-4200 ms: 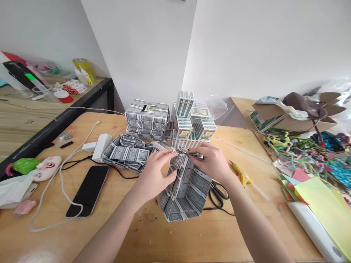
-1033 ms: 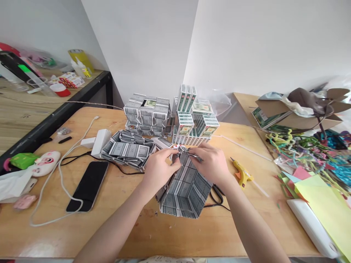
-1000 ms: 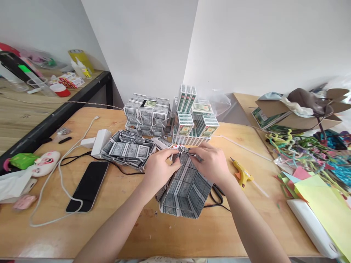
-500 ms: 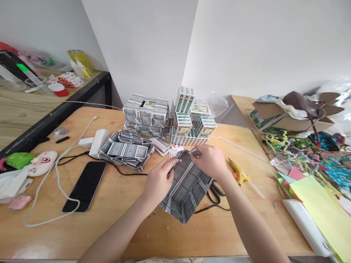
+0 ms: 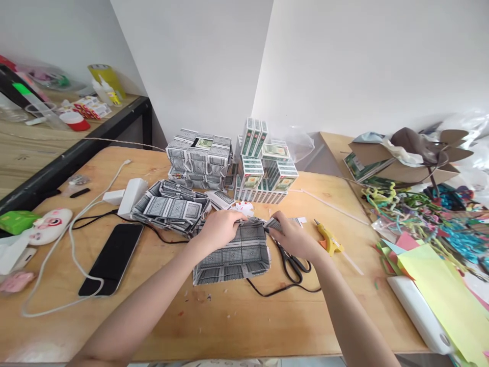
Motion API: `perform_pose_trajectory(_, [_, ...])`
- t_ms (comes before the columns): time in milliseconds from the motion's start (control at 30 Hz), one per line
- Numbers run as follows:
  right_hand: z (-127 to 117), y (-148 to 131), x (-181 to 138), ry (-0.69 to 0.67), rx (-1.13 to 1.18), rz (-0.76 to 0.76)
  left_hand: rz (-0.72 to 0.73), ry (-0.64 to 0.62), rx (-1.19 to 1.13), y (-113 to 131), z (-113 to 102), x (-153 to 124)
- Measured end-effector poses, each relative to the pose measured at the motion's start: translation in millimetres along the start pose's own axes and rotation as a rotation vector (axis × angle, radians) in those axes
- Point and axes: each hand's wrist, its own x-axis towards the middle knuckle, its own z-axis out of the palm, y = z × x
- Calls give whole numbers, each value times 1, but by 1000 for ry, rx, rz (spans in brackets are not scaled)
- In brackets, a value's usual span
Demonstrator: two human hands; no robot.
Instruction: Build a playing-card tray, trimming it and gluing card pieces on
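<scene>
An open box made of grey-patterned playing cards (image 5: 233, 255) is in front of me, its inside facing me. My left hand (image 5: 218, 229) is closed on its far left rim, with fingertips over the edge. Just off the box's right side, my right hand (image 5: 293, 238) pinches a playing card (image 5: 272, 224), part of which shows beyond the fingers. Black-handled scissors (image 5: 293, 267) lie below the right hand. To the right is a yellow glue gun (image 5: 329, 240). Behind my left hand stands another card box (image 5: 173, 208) with folded cards inside.
Stacked card boxes (image 5: 202, 155) and green-and-white card packs (image 5: 250, 178) stand at the back. At left lie a phone (image 5: 111, 260), a white cable (image 5: 69, 239) and a power adapter (image 5: 133, 198). Craft stems (image 5: 412, 214), coloured paper (image 5: 439, 275) and a white device (image 5: 420, 313) are at right.
The box has turned from a steep slant to nearly square with me and shifted left. My right hand has come away from its rim, holding the card.
</scene>
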Motion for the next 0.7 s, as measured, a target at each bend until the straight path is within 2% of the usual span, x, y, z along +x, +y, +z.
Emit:
perform_pose_trajectory(167, [2,3,15,42,-70,-97,-16,-65,-41,-10,13,12])
perform_pose_trajectory(300, [2,3,26,56,-56,-166,-11,-63,-58,-9,16,13])
perform_pose_trajectory(700, [6,1,37,16,-148,-139,28,-48,26,-8,19,11])
